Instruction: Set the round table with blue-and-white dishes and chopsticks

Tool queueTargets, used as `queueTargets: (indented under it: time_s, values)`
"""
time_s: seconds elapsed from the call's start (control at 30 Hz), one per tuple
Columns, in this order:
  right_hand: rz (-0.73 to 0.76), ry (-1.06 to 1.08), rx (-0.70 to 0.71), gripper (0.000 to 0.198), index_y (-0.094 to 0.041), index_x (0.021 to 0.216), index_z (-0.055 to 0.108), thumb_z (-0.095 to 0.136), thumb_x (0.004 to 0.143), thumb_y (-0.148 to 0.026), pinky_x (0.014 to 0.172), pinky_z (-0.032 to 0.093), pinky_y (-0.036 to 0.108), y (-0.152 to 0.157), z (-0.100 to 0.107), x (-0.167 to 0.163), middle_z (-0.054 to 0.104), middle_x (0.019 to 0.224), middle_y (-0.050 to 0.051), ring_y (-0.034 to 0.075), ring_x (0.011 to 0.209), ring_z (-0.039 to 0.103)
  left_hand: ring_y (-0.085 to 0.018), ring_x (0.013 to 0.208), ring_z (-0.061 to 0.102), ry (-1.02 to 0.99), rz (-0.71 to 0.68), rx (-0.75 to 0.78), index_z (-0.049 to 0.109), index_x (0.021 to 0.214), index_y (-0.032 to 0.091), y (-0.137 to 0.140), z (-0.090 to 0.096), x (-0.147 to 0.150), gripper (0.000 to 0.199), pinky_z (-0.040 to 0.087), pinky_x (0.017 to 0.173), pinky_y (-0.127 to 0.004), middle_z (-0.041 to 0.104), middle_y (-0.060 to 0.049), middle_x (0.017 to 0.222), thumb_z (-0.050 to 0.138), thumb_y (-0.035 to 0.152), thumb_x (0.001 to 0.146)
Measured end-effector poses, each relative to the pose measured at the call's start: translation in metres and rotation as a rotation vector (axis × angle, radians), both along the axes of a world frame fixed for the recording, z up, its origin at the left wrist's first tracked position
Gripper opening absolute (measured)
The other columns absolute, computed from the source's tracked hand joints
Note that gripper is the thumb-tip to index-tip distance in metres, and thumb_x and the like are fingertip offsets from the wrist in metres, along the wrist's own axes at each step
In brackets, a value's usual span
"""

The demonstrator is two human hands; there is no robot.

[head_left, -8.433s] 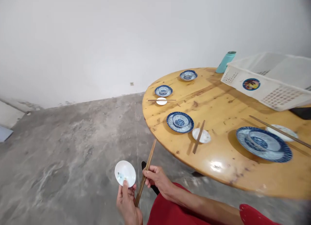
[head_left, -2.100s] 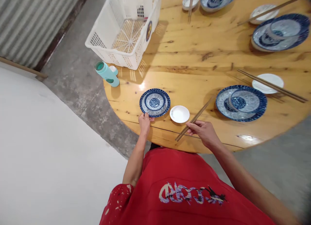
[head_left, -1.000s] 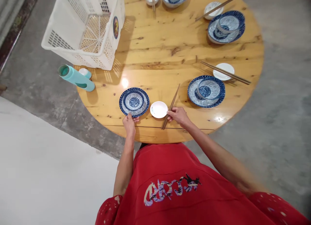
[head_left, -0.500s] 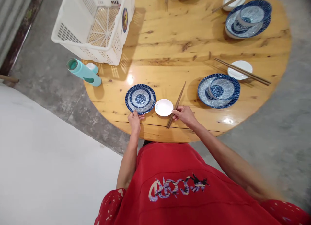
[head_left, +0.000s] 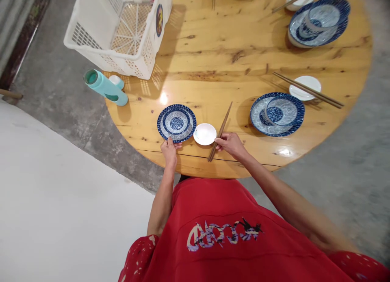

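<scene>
A round blue-and-white patterned plate (head_left: 176,122) lies near the table's front edge. My left hand (head_left: 170,150) grips its near rim, with the thumb on top and the fingers partly under the edge. Touching or almost touching the plate's right side is a small white dish (head_left: 204,134). A pair of brown chopsticks (head_left: 224,121) slants beside that dish, its ends close together. My right hand (head_left: 231,144) is closed around the chopsticks at their lower half, and its fingertips reach the dish's right rim.
A white plastic crate (head_left: 143,58) stands at the table's back left. In front of it are a turquoise bottle (head_left: 114,91) and its cap. Another patterned plate with a bowl (head_left: 282,111) is on the right, near chopsticks on a white dish (head_left: 310,85). More tableware (head_left: 319,22) sits farther back.
The white dish and the chopsticks have shifted slightly left toward the plate, along with my right hand. My left hand keeps its grip on the plate. The view has tilted a little.
</scene>
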State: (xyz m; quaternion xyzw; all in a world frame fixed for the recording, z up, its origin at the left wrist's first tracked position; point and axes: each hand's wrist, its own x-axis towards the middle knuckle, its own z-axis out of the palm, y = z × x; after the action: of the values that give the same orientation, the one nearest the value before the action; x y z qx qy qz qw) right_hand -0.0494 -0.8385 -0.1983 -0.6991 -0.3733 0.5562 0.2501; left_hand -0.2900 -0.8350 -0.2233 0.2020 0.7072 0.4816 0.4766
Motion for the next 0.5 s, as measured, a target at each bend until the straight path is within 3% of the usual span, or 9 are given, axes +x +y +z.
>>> queueTargets:
  time_s: [0.13,0.27,0.5]
  values:
    - [-0.048,0.004,-0.027,0.015,-0.016,0.066,0.065,0.069,0.081,-0.020,0.046,0.050,0.020,-0.003,0.014,0.006,0.065,0.051,0.003,0.013,0.045,0.061,-0.018,0.053,0.071,0.014,-0.006,-0.002,0.050,0.073,0.019,0.000,0.000,-0.001,0.030,0.056,0.051,-0.024,0.062,-0.001,0.058,0.056,0.042,0.091]
    - [-0.002,0.106,-0.050,0.016,-0.015,0.068,0.066,0.072,0.079,-0.023,0.046,0.050,0.020,-0.008,0.027,0.002,0.065,0.052,0.003,0.012,0.045,0.060,-0.017,0.053,0.070,0.020,0.000,-0.015,0.049,0.072,0.020,0.001,0.001,-0.001,0.030,0.056,0.052,-0.023,0.062,-0.001,0.057,0.054,0.041,0.092]
    - [0.063,0.262,-0.101,0.018,-0.014,0.068,0.067,0.080,0.075,-0.024,0.043,0.050,0.019,-0.005,0.026,-0.022,0.063,0.051,0.002,0.012,0.045,0.059,-0.017,0.052,0.069,0.038,-0.009,-0.002,0.052,0.072,0.019,0.003,0.001,-0.003,0.027,0.057,0.053,-0.025,0.063,-0.001,0.058,0.050,0.035,0.093]
